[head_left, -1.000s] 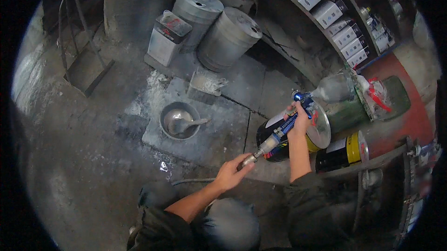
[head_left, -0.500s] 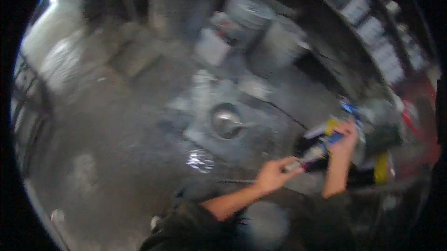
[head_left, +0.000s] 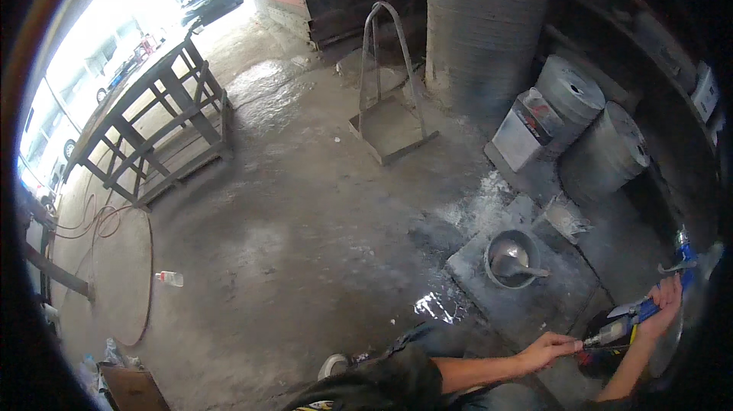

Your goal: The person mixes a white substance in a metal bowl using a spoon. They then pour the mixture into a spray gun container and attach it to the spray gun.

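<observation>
My right hand [head_left: 663, 308] is wrapped round a blue hand tool [head_left: 647, 309] with a silver lever and a metal fitting at its upper end. The tool is tilted, and its pale, narrow end points down and left toward my other hand. At that end my left hand [head_left: 551, 351] is closed in a pinch; what lies between its fingertips is too small to make out. Beyond my hands, a round metal pot [head_left: 489, 264] stands on a dusty slab with a ladle-like scoop [head_left: 507, 265] in it.
Two grey drums [head_left: 603, 155] and a white square can [head_left: 517, 138] stand at the right. Farther off are a flat cart with a looped handle [head_left: 388, 125] and a wooden frame rack [head_left: 164, 117]. A reddish hose [head_left: 150, 274] and a small bottle [head_left: 169, 279] lie left.
My view has swung left, so the pot, drums and both hands sit farther right. The rack and bright opening have come into view. My right hand keeps its hold on the blue tool.
</observation>
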`<action>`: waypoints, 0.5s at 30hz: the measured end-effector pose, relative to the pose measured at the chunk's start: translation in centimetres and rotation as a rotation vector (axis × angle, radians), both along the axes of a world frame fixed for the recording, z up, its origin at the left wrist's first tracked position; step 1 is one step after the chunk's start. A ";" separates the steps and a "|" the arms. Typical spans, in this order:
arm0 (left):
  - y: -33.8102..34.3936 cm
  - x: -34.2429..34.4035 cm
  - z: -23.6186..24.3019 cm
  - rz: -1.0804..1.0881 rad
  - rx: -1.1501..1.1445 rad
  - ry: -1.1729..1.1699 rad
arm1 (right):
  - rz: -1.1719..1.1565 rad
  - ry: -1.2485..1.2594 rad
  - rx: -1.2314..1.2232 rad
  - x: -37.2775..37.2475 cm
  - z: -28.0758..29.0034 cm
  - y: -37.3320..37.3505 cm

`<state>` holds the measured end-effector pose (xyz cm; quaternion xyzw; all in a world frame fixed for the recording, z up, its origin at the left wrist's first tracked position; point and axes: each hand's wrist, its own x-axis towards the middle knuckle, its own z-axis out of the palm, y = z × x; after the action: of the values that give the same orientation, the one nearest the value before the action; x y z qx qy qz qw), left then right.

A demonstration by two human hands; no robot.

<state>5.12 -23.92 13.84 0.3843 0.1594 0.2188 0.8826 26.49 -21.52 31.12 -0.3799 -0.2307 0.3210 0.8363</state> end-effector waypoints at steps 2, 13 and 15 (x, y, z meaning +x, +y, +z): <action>0.9 -0.5 0.4 0.043 0.389 0.077 | -0.149 -0.173 -0.154 2.8 -2.2 -0.4; 1.5 8.4 -9.9 -0.129 1.270 0.488 | -0.161 -0.186 -1.084 15.8 -19.4 -9.7; 3.6 5.8 -12.0 0.018 1.386 0.543 | -0.008 -0.235 -0.991 2.0 -14.9 -7.0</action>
<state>10.89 -20.30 1.85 0.8922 0.2004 0.1737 0.3656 28.50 -28.48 16.25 -0.7653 -0.1417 0.3437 0.5255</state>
